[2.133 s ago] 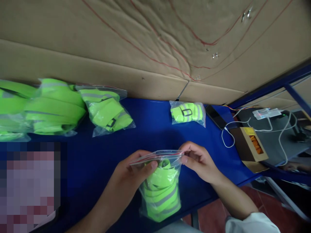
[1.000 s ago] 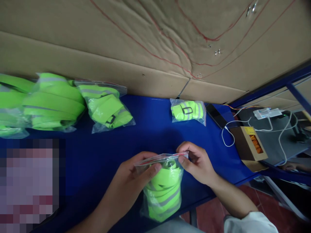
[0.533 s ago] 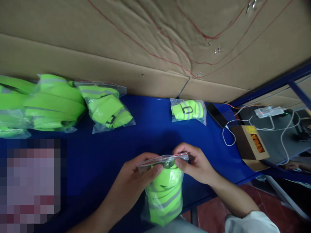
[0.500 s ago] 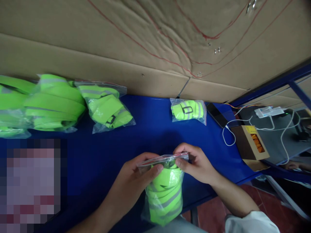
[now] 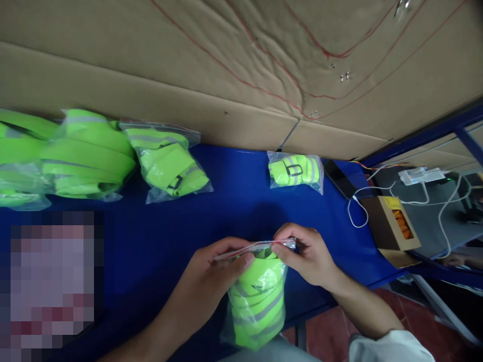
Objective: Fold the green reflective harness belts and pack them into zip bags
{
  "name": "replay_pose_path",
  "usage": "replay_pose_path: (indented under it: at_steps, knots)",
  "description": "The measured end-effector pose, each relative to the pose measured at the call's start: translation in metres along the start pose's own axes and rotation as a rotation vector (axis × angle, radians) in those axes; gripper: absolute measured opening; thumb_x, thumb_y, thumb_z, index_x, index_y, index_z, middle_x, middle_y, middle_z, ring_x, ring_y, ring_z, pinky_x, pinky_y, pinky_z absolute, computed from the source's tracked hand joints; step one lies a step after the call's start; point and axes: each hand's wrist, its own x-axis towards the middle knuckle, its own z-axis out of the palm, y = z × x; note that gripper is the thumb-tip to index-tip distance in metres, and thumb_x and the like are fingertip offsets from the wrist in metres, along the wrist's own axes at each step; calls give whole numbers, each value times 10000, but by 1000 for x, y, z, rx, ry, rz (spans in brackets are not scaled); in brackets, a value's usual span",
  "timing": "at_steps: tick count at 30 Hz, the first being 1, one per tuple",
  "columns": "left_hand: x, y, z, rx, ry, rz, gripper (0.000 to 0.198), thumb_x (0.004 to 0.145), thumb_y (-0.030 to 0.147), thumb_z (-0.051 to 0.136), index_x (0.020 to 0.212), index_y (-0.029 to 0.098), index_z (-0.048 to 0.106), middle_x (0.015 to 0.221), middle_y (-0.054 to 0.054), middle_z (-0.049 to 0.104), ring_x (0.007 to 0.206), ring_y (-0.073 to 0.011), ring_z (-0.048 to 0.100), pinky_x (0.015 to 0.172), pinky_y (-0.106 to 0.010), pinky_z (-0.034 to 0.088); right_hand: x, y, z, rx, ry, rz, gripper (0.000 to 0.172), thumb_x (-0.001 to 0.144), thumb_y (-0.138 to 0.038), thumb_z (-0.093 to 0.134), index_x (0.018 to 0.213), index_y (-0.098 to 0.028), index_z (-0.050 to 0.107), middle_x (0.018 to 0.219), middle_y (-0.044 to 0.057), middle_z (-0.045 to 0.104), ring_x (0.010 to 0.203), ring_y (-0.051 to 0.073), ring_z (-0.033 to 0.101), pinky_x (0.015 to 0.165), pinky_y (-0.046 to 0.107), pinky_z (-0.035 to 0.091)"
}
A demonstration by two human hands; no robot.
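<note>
A clear zip bag (image 5: 260,306) with a rolled yellow-green reflective strap inside hangs upright at the near edge of the blue table. My left hand (image 5: 217,266) pinches the left part of its red-lined top edge between thumb and fingers. At the right end of that edge, my right hand (image 5: 304,254) grips the plastic, thumb in front and fingers behind. The strap fills the bag below both hands. Whether the seal is fully closed cannot be made out.
Bagged green straps lie along the back: a bulky bundle (image 5: 86,156), one bag (image 5: 171,166) and a smaller bag (image 5: 296,171). A black phone (image 5: 339,179), a white cable and a cardboard box (image 5: 390,221) are at right. Brown board (image 5: 151,100) stands behind the blue table (image 5: 181,221).
The view has shifted slightly. My right thumb and fingers have moved slightly along the bag's top edge, which now looks more pressed together. Both hands still hold the bag.
</note>
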Motion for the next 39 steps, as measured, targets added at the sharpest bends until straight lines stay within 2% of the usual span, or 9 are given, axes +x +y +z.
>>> replay_pose_path:
  at_steps: [3, 6, 12, 17, 22, 29, 35, 39]
  knots:
    - [0, 1, 1, -8, -5, 9, 369, 794, 548, 791, 944, 211, 783, 777, 1, 702, 670, -100, 525, 606, -184, 379, 0, -2, -3, -25, -23, -33, 40, 930, -222, 723, 923, -196, 693, 815, -15, 701, 705, 78, 626, 654, 174, 466]
    - [-1, 1, 5, -36, -29, 10, 351, 793, 527, 792, 948, 212, 781, 789, -6, 726, 665, -102, 552, 593, -181, 383, 2, -5, -5, -12, -83, -56, 93, 920, -220, 731, 1007, -195, 710, 888, 3, 721, 755, 90, 645, 688, 185, 480]
    - [-4, -3, 7, 12, -56, 41, 304, 836, 500, 753, 923, 210, 762, 790, -3, 734, 670, -108, 583, 585, -182, 395, 2, -5, -3, 13, -108, -49, 53, 921, -220, 730, 901, -175, 710, 798, -1, 694, 682, 85, 617, 634, 187, 459]
    - [-3, -5, 6, 28, -75, 55, 292, 865, 490, 731, 950, 211, 750, 847, -3, 749, 712, -115, 612, 611, -188, 412, 3, -4, -4, -14, -117, -73, 25, 921, -196, 726, 927, -179, 709, 830, 1, 701, 717, 88, 631, 666, 190, 472]
    - [-1, -10, 9, 61, -94, 60, 287, 889, 488, 707, 966, 212, 737, 830, 5, 732, 733, -120, 616, 633, -192, 423, 2, -7, -8, -37, -191, -83, 117, 909, -190, 744, 1024, -196, 723, 921, 5, 729, 789, 92, 670, 723, 186, 498]
    - [-5, -17, 11, 167, -103, 92, 322, 938, 522, 647, 1047, 223, 696, 920, -5, 744, 789, -145, 654, 667, -216, 454, 0, -6, -4, -108, -188, -98, 48, 909, -164, 716, 945, -193, 702, 874, -5, 706, 767, 90, 657, 718, 194, 486]
    - [-3, -13, 11, 159, -88, 100, 337, 952, 536, 617, 937, 205, 677, 751, 18, 655, 657, -111, 540, 582, -205, 376, 0, -7, -3, -122, -170, -116, 37, 916, -180, 713, 942, -197, 692, 869, 1, 700, 773, 104, 656, 719, 213, 492]
    - [-4, -14, 10, 187, -99, 130, 306, 959, 500, 615, 935, 204, 689, 759, 8, 666, 659, -119, 556, 589, -212, 388, 1, -8, -4, -96, -203, -109, 64, 922, -196, 725, 982, -202, 702, 900, 8, 711, 794, 108, 663, 731, 217, 504]
